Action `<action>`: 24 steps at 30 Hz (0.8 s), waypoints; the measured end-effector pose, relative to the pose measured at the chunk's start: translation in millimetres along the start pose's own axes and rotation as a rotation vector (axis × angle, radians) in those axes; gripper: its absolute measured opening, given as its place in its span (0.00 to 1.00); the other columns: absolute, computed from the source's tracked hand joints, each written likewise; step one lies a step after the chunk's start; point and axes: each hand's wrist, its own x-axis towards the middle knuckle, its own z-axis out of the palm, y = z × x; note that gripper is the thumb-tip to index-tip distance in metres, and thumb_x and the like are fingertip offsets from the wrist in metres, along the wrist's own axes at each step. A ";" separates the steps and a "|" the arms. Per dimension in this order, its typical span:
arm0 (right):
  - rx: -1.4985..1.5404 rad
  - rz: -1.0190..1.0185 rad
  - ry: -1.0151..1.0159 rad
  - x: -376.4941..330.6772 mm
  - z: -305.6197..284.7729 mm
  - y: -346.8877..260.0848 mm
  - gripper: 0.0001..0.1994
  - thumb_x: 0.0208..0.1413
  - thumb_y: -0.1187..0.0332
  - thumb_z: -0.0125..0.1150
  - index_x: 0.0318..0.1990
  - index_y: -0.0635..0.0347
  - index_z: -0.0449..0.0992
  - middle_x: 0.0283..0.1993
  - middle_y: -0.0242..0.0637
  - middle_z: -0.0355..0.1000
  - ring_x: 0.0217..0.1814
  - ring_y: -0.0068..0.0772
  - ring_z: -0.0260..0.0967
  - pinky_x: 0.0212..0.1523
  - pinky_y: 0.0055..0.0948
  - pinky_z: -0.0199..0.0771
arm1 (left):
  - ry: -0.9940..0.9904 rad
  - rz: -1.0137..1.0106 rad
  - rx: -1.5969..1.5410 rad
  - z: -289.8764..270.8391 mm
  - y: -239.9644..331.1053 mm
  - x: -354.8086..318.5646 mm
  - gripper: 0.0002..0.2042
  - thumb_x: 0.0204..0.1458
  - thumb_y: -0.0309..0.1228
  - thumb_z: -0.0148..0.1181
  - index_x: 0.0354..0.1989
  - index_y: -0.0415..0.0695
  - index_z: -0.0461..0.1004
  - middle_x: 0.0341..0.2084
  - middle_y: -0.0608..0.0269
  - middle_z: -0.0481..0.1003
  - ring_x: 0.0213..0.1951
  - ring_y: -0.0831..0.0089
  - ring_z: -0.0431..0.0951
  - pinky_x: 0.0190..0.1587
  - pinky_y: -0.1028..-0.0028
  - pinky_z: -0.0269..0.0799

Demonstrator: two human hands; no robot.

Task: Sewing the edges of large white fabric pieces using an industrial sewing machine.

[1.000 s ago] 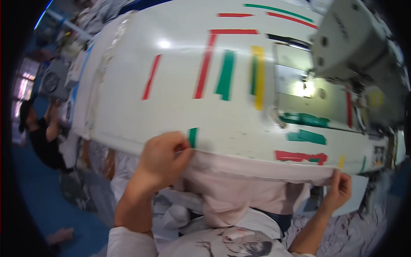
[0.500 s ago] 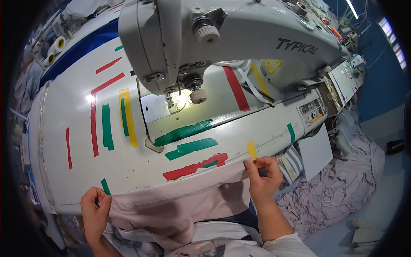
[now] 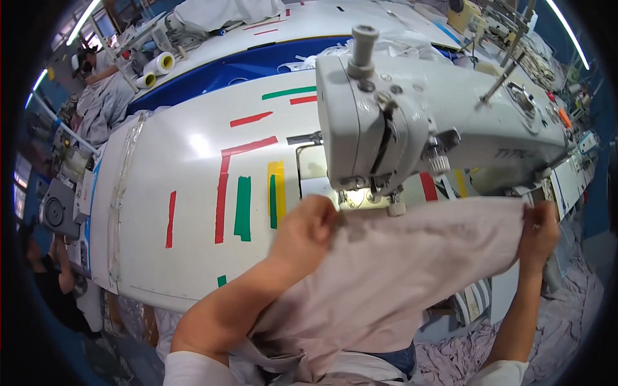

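Observation:
A pale pink piece of fabric (image 3: 412, 257) is stretched between my two hands, its upper edge raised in front of the sewing machine (image 3: 444, 109). My left hand (image 3: 306, 228) grips the left end of that edge, close to the lit needle plate (image 3: 354, 199). At the other end, my right hand (image 3: 539, 235) pinches the corner, right of the machine's needle area. The cloth hangs down toward my lap and covers the near part of the table. Motion slightly blurs both hands.
Red, green and yellow tape strips (image 3: 243, 209) mark the white sewing table (image 3: 141, 238). Crumpled fabric (image 3: 553, 334) lies low at the right. Yellow-ended thread cones (image 3: 161, 63) lie at the far left. Another person (image 3: 58, 276) is at the left edge.
Both hands have lifted the fabric from the table's front edge, up and to the right toward the machine. The view has shifted, with more of the table's left side and background showing.

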 end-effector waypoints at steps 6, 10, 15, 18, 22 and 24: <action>0.459 -0.432 -0.517 -54.2 66.3 -105.3 0.14 0.46 0.72 0.65 0.41 0.64 0.73 0.40 0.50 0.71 0.42 0.53 0.67 0.44 0.46 0.66 | -0.152 0.064 0.087 9.7 -5.1 0.0 0.06 0.51 0.22 0.57 0.36 0.39 0.66 0.30 0.51 0.69 0.30 0.48 0.72 0.30 0.58 0.68; 0.668 -0.377 -0.756 -55.3 90.2 -157.3 0.12 0.49 0.72 0.63 0.41 0.65 0.72 0.40 0.50 0.71 0.43 0.54 0.68 0.44 0.45 0.67 | -0.149 0.126 0.101 11.1 -7.8 0.8 0.06 0.51 0.21 0.56 0.35 0.38 0.66 0.29 0.51 0.69 0.28 0.49 0.72 0.30 0.58 0.68; 0.621 -0.306 -1.061 -39.9 110.0 -156.8 0.15 0.49 0.70 0.64 0.44 0.62 0.72 0.44 0.49 0.71 0.46 0.50 0.69 0.44 0.42 0.69 | -0.162 0.104 0.159 14.1 -13.2 10.6 0.07 0.50 0.22 0.55 0.36 0.37 0.68 0.30 0.49 0.69 0.30 0.47 0.73 0.31 0.55 0.68; 0.523 -0.452 -0.842 -39.2 126.5 -155.2 0.16 0.49 0.70 0.64 0.46 0.62 0.71 0.46 0.48 0.70 0.47 0.48 0.68 0.46 0.39 0.69 | -0.226 0.026 0.122 14.2 -18.9 18.2 0.08 0.47 0.21 0.54 0.37 0.39 0.69 0.31 0.48 0.70 0.31 0.46 0.73 0.31 0.54 0.68; 0.495 -0.509 -0.786 -32.3 136.7 -149.1 0.19 0.49 0.68 0.64 0.49 0.61 0.70 0.49 0.47 0.69 0.50 0.47 0.66 0.50 0.39 0.66 | -0.245 -0.079 0.090 16.7 -24.1 29.1 0.12 0.42 0.20 0.53 0.37 0.42 0.72 0.33 0.48 0.71 0.32 0.46 0.73 0.32 0.55 0.69; 0.485 -0.529 -0.764 -28.0 138.3 -146.5 0.21 0.49 0.67 0.64 0.50 0.60 0.69 0.50 0.47 0.68 0.52 0.47 0.65 0.51 0.38 0.65 | -0.234 -0.058 0.093 17.7 -24.7 33.3 0.12 0.42 0.20 0.54 0.37 0.42 0.72 0.33 0.48 0.71 0.32 0.46 0.74 0.32 0.56 0.70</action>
